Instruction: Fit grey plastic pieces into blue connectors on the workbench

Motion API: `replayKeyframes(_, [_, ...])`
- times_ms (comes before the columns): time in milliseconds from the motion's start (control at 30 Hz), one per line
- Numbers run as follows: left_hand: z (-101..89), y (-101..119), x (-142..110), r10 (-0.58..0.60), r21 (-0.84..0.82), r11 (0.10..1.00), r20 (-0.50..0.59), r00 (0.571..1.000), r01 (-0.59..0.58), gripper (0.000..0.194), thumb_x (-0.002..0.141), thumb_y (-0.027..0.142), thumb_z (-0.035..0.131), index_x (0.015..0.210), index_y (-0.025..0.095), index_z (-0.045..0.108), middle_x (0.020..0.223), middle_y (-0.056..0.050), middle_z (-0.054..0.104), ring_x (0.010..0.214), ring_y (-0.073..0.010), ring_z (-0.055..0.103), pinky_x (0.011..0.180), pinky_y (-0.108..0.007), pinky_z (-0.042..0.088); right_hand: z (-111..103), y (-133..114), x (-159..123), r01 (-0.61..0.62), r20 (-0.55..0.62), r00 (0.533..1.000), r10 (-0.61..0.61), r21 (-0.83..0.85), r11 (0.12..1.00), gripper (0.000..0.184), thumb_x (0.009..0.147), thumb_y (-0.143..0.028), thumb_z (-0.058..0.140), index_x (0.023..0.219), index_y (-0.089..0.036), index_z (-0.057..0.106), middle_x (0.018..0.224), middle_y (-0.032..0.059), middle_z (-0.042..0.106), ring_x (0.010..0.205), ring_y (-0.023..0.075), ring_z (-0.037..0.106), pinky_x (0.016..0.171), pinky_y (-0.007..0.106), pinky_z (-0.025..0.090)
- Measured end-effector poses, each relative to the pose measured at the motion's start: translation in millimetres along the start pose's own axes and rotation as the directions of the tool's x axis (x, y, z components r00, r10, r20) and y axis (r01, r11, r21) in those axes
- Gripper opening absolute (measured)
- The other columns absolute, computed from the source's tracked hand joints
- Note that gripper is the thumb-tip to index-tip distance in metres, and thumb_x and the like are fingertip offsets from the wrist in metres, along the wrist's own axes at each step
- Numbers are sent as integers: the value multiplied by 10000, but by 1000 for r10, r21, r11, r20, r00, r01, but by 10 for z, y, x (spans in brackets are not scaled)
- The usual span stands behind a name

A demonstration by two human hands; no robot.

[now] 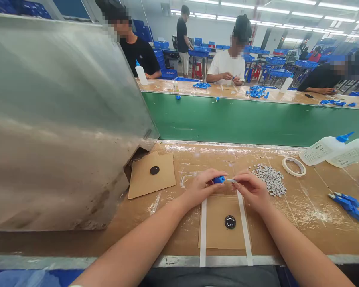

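My left hand (204, 184) is closed on a small blue plastic part (218, 179), held just above the bench. Between the thumb and fingers of my right hand (253, 189) is a small thin whitish piece (231, 180), its tip pointing at the blue part. Whether the two pieces touch, I cannot tell. Below my hands a cardboard square (218, 235) is fixed down with two strips of white tape (203, 235). On it sits a round black disc (230, 222) with a glossy top. A pile of small grey pieces (271, 180) lies just right of my right hand.
A big metal panel (62, 119) blocks the left side. Beside it lies cardboard (143, 185) with a black dot (154, 170). To the right are a tape roll (293, 166), white bottles (321, 150) and blue parts (350, 205). People work across the green belt (227, 119).
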State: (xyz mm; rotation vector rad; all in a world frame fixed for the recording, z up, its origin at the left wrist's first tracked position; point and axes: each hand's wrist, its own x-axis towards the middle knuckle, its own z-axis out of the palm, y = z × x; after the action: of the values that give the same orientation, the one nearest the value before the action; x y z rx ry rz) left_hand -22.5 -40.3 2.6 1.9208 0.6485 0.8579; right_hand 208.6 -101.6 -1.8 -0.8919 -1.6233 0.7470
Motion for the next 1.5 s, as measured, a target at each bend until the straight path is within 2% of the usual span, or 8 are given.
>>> replayKeyframes(100, [-23,21,-10,48,26,998,39,998,-49,369,1027,397,527,1348,277,665,1161,-87,639,1053,-210,615,944,-352,496,-1,-5,-1,18,-11,1000,-18,-12,1000,143,994,-219,664,1121,-247,724,1010,82,664,896,210,685,713,333,596])
replayKeyframes(200, [-37,10,-23,23,22,999,60,998,-24,400,1015,441,548,1360,259,637,1157,-85,654,1043,-220,614,940,-351,489,5,-55,12,76,-22,997,-79,-118,990,131,987,-214,662,1090,-245,737,969,80,689,867,213,683,730,347,596])
replayKeyframes(367, [-34,-24,-26,30,-6,1000,91,995,-30,375,1014,521,524,1105,188,669,1037,-82,685,937,-209,615,895,-336,479,7,-167,32,215,4,975,-223,-276,937,226,1003,-157,606,1166,-253,729,974,80,714,855,204,690,740,335,599])
replayKeyframes(667, [4,-47,-54,24,-200,980,92,995,-5,409,1014,547,515,1127,180,655,1128,-111,593,774,-141,549,692,-269,489,1,-183,29,323,55,946,-319,-220,920,300,1048,-138,533,1290,-239,678,1054,93,700,967,196,691,819,320,615])
replayKeyframes(800, [12,-89,-69,18,-267,964,127,992,17,431,1003,570,526,1137,180,651,1029,-82,600,713,-121,518,639,-246,462,18,-208,29,355,55,935,-351,-205,912,297,1051,-143,544,1290,-250,684,1056,86,714,957,190,705,811,310,623])
replayKeyframes(1033, [-4,-69,-55,19,-145,989,108,994,-3,487,996,622,499,1101,173,658,959,-77,625,830,-179,562,764,-298,458,38,-220,24,355,34,934,-356,-195,914,285,1038,-124,562,1284,-222,669,1035,87,721,937,186,707,810,313,626])
replayKeyframes(1233, [-14,-32,-30,46,-63,997,115,992,-39,450,997,600,519,1075,183,672,938,-68,646,845,-189,576,788,-304,448,34,-157,-1,405,116,914,-388,-278,871,258,1031,-93,552,1261,-166,645,1037,118,695,921,191,677,780,315,603])
replayKeyframes(1500, [-39,3,-32,-6,263,965,105,994,-22,452,1014,601,476,1006,189,663,925,-64,676,836,-191,596,796,-311,446,9,-132,-12,360,195,931,-309,-344,867,220,1064,-134,509,1221,-167,660,986,107,691,857,195,665,704,308,555])
